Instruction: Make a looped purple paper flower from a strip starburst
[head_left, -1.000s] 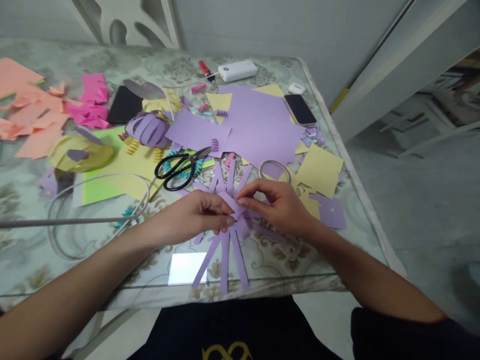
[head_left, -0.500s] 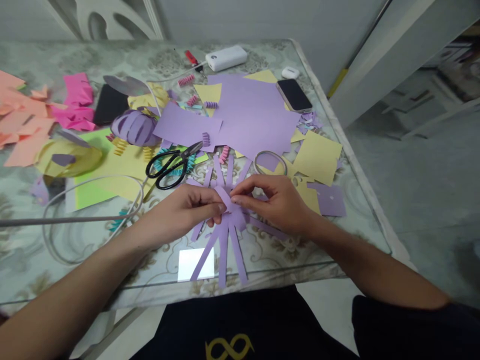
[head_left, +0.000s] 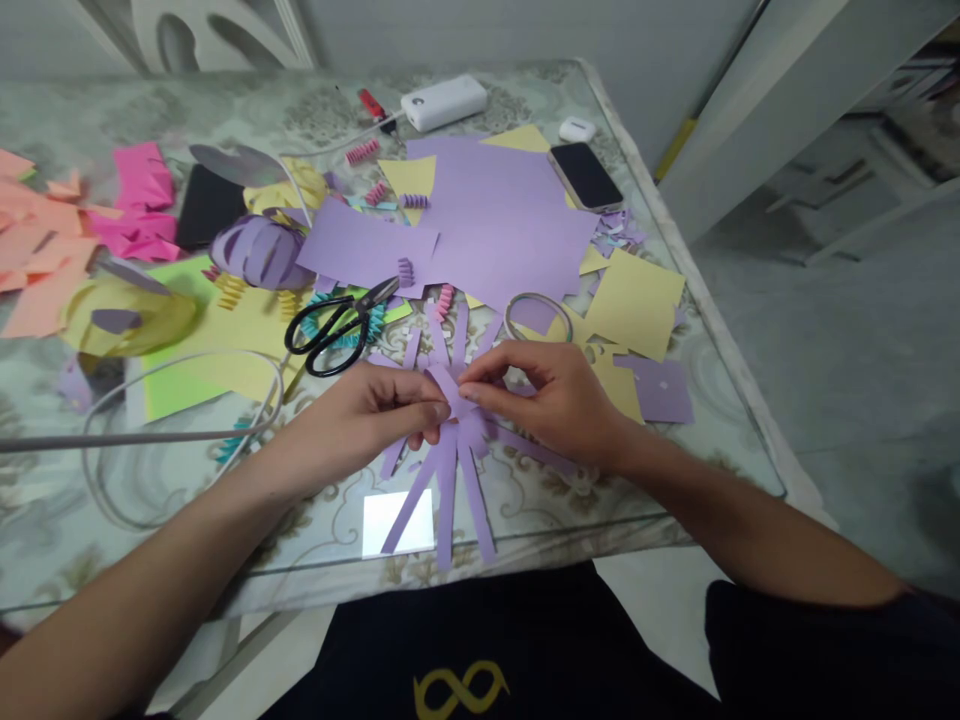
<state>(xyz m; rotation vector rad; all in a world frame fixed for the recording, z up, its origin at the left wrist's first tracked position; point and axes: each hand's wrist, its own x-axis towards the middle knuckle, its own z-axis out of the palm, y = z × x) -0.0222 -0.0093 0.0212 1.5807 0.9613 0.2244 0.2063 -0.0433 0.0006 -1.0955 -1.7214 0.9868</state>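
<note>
Near the table's front edge lies a purple paper cutout (head_left: pixel 445 490) with several long strips fanning out from its middle. Above its centre, a small curved purple paper piece (head_left: pixel 444 382) is pinched between both hands. My left hand (head_left: pixel 394 408) is closed on its left side, thumb against fingers. From the right, my right hand (head_left: pixel 544 400) grips it between thumb and forefinger. The hands hide much of the cutout's middle. Black-handled scissors (head_left: pixel 341 325) lie partly open just beyond my left hand. A roll of tape (head_left: pixel 538 318) rests beyond my right hand.
Behind are large purple sheets (head_left: pixel 510 220), a phone (head_left: pixel 586 176), a white power bank (head_left: pixel 444 103) and yellow paper (head_left: pixel 636 305). At left stand a purple paper-strip ball (head_left: pixel 259 252) and a yellow one (head_left: pixel 127 315). A white cable (head_left: pixel 150 440) loops near my left forearm.
The view has shifted slightly. Both hands keep their pinch on the small purple paper piece, with hardly any movement over the cutout.
</note>
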